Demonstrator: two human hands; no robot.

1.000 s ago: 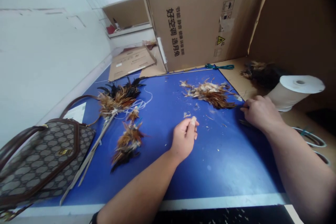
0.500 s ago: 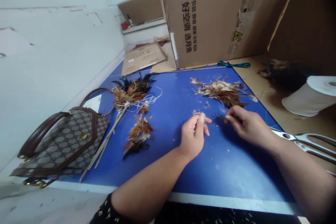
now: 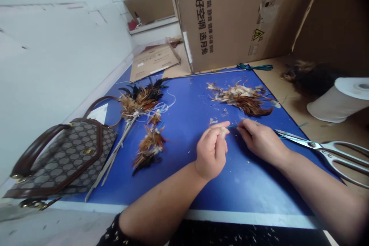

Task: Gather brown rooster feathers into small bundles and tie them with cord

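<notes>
My left hand (image 3: 211, 150) pinches a small pale feather tuft (image 3: 223, 131) between thumb and fingers, above the blue table surface (image 3: 178, 184). Just right of it, my right hand (image 3: 259, 138) is closed on a thin blue-green thread (image 3: 232, 126) that spans the short gap between the hands. Behind the hands lies a loose pile of brown and cream feathers (image 3: 245, 100). Small feather bundles (image 3: 148, 146) rest to the left of my left hand. Farther left, a larger feather bunch (image 3: 140, 100) is tied to pale sticks (image 3: 115, 153), with white string around it.
Open-bladed scissors (image 3: 319, 146) lie right of my right hand, under a white roll (image 3: 337, 100). A patterned handbag (image 3: 69, 153) stands at the left. A large cardboard box (image 3: 230, 19) rises behind, with a teal cord bundle (image 3: 255, 67) at its base.
My right hand has moved left, closer to my left hand, bringing the thread to the tuft. More of the scissors shows. The view has shifted slightly.
</notes>
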